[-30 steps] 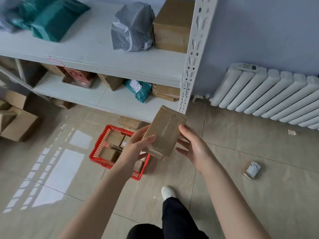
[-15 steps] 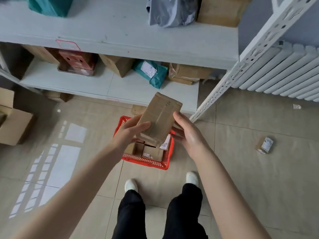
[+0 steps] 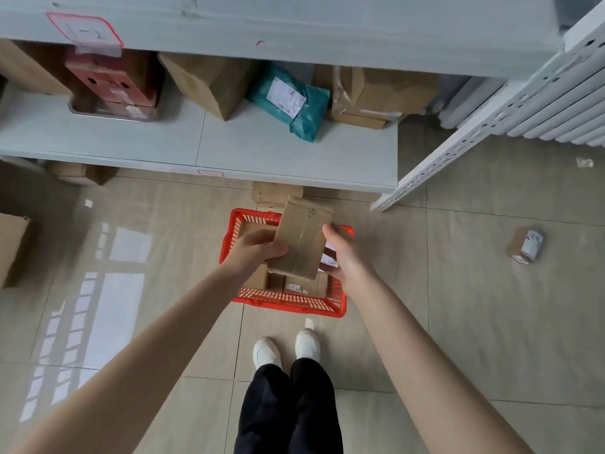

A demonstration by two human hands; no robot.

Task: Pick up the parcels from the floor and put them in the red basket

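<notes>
Floor: pale tiles [image 3: 458,322] are seen from above, with a white shelf unit [image 3: 262,149] across the far side and a radiator [image 3: 573,103] at far right.
Basket: the red basket [image 3: 288,303] is set on the tiles just beyond the white shoes [image 3: 288,350], and brown boxes [image 3: 304,285] are already packed inside it.
Held parcel: a flat brown parcel [image 3: 301,239] is being carried in the air right over the basket, clear of the boxes below.
Long axis: it is run from near to far, with the far end leaning slightly right.
Left hand: the left hand [image 3: 255,249] is clamped on the near-left edge, thumb laid across the top face, fingers tucked underneath.
Right hand: the right hand [image 3: 343,253] is closed on the right edge, thumb tip on top; its fingers are hidden below.
Key relation: the basket lies straight beneath the grip, its length roughly matched to the parcel's, so only a drop down is judged to be needed, no turn.
Nearer hand: neither, as both are level at the parcel's sides.
Remaining: a small labelled parcel [image 3: 525,245] is left on the tiles well to the right, on the right hand's side.
</notes>
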